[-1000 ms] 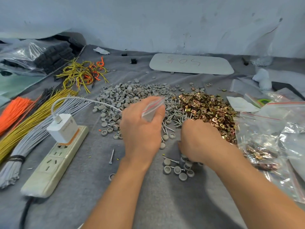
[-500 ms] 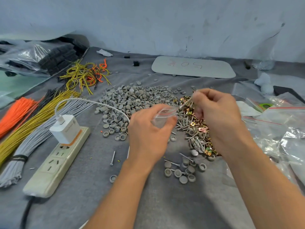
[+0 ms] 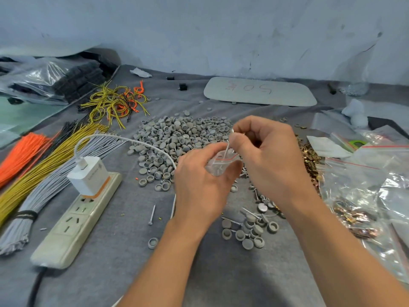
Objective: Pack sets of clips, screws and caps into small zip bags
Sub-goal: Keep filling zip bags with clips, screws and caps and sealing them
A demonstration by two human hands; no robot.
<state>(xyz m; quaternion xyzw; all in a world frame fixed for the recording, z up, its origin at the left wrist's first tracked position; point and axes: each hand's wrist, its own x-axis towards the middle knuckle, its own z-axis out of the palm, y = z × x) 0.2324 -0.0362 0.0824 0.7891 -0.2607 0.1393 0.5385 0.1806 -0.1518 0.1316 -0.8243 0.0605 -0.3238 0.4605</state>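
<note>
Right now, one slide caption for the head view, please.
Left hand holds a small zip bag while the right hand slips a screw into it, beside piles of grey caps and brass clips.

A white charger sits plugged into a power strip (bundled wires lie just beside it)

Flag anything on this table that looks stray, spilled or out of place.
A lone screw and a single cap lie on the grey cloth near the left hand, apart from the main piles. The white charger cable also runs over the edge of the cap pile. Nothing looks damaged.
</note>
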